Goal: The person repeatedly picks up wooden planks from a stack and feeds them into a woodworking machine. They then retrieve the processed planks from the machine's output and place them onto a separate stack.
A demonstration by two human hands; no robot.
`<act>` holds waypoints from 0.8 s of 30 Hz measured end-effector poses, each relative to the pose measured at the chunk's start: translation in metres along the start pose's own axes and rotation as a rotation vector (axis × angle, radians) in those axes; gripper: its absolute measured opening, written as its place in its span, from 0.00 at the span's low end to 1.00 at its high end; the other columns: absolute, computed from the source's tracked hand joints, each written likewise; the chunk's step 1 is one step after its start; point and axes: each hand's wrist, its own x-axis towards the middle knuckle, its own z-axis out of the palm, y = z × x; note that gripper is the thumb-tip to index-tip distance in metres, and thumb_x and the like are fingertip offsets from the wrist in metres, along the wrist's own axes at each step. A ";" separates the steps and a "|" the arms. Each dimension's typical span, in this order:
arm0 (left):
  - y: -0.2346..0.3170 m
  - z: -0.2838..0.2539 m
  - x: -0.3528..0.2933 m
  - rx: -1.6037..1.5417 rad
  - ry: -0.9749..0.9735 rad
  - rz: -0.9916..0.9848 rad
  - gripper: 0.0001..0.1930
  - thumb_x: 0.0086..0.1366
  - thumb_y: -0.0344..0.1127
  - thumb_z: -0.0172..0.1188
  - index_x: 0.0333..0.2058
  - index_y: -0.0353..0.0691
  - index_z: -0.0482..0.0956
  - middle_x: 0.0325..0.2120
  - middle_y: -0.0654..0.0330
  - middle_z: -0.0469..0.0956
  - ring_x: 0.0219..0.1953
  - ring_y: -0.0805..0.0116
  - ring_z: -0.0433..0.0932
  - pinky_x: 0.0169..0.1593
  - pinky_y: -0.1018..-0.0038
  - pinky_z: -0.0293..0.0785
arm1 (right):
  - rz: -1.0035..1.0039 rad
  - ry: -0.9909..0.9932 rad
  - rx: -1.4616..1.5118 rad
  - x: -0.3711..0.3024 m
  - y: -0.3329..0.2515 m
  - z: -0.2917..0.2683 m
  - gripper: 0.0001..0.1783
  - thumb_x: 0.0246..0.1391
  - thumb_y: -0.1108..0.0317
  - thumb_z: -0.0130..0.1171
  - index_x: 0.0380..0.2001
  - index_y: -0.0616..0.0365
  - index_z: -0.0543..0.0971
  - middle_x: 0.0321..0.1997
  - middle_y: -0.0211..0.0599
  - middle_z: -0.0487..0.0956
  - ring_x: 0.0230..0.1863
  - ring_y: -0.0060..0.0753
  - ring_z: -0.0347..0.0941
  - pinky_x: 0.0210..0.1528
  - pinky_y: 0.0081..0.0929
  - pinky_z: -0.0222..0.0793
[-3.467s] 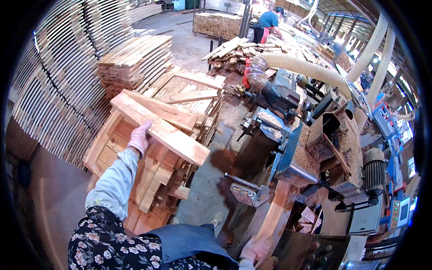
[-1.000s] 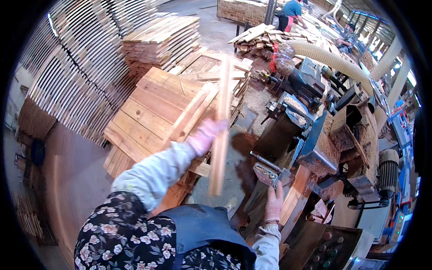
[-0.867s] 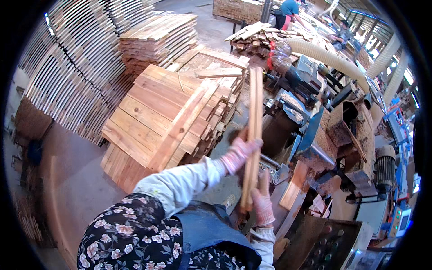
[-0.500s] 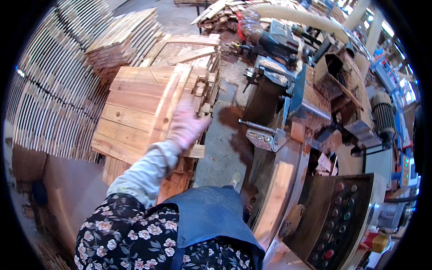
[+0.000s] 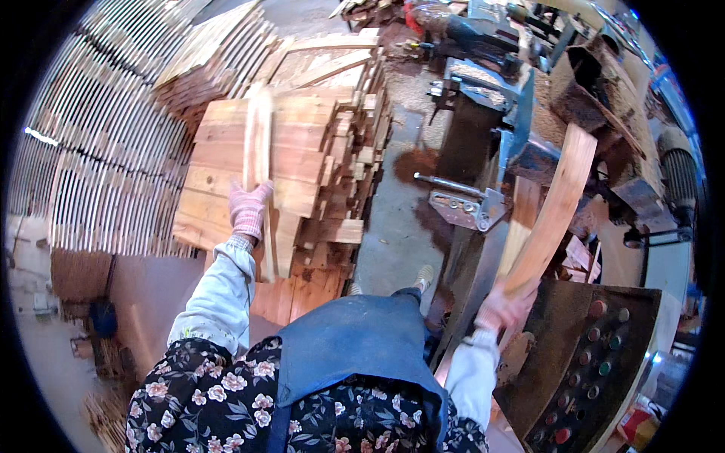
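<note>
My left hand (image 5: 251, 208), in a pinkish glove, is closed around the near part of a narrow wooden strip (image 5: 259, 140). That strip stands on edge across a stack of flat boards (image 5: 215, 180) on my left, somewhat blurred. On the other side, my right hand (image 5: 506, 308), gloved too, grips the near end of a wooden board (image 5: 557, 200). The board is raised at a slant over the machine, its far end pointing up and to the right. Behind it a second piece of wood (image 5: 522, 215) lies along the machine bed (image 5: 468, 302).
Tall stacks of slats (image 5: 113, 166) rise at the left. A control panel with several buttons (image 5: 596, 355) sits at the lower right. A metal bracket with a rod (image 5: 464, 202) juts toward the grey floor aisle (image 5: 393, 241). Sawdust-covered machinery (image 5: 589, 83) fills the far right.
My left hand, open and blurred above the stack before, now holds the strip, which has shifted left and turned. My right hand has come into view with a raised board.
</note>
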 end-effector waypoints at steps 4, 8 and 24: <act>-0.032 -0.047 -0.010 -0.265 0.248 -0.258 0.56 0.53 0.46 0.82 0.69 0.20 0.59 0.60 0.36 0.75 0.59 0.48 0.77 0.64 0.65 0.72 | 0.081 -0.032 -0.030 0.018 -0.028 0.012 0.55 0.51 0.36 0.69 0.77 0.45 0.61 0.74 0.56 0.67 0.72 0.62 0.65 0.73 0.55 0.61; -0.089 -0.076 -0.016 -0.030 0.341 -0.621 0.58 0.51 0.61 0.79 0.68 0.23 0.61 0.63 0.33 0.73 0.64 0.42 0.74 0.68 0.59 0.70 | 0.014 -0.157 0.032 -0.043 0.002 -0.010 0.57 0.51 0.32 0.67 0.78 0.44 0.60 0.74 0.56 0.66 0.72 0.63 0.65 0.72 0.59 0.61; -0.151 -0.095 -0.006 -0.941 -0.009 -0.799 0.36 0.63 0.56 0.72 0.64 0.42 0.76 0.61 0.50 0.78 0.58 0.51 0.80 0.60 0.55 0.78 | -0.251 -0.310 -0.317 -0.135 0.028 -0.100 0.37 0.66 0.47 0.57 0.71 0.57 0.68 0.66 0.65 0.70 0.64 0.74 0.66 0.67 0.62 0.63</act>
